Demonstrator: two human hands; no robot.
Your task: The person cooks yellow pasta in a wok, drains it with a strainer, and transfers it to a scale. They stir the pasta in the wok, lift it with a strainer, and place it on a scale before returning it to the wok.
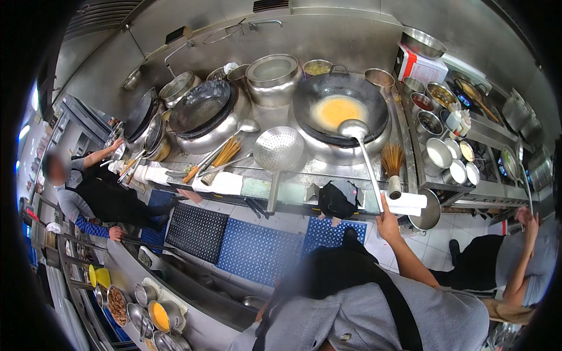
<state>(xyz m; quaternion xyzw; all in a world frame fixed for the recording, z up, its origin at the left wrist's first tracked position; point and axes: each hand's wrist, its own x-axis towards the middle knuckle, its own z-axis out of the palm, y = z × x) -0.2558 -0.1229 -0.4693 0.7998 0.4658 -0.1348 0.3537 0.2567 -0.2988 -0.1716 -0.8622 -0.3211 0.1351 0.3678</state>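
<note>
My right hand (388, 224) grips the end of the long handle of a steel wok ladle (354, 130). The ladle's bowl rests at the near rim of a large black wok (303, 105). Yellow liquid, perhaps beaten egg (337, 112), lies in the bottom of that wok. To the wok's left, a perforated steel skimmer (279, 147) lies with its handle over the counter edge. A bamboo wok brush (392, 164) and a folded white towel (408, 202) lie just beyond my right hand. My left hand is out of view.
At left, a person (105, 184) stands by more woks (199, 105); another person (505, 259) works at the right stove. Sauce pots (422, 103) and squeeze bottles (455, 118) crowd the right side. Behind me runs a steel counter (206, 289) with food containers. Perforated mats (259, 245) cover the floor.
</note>
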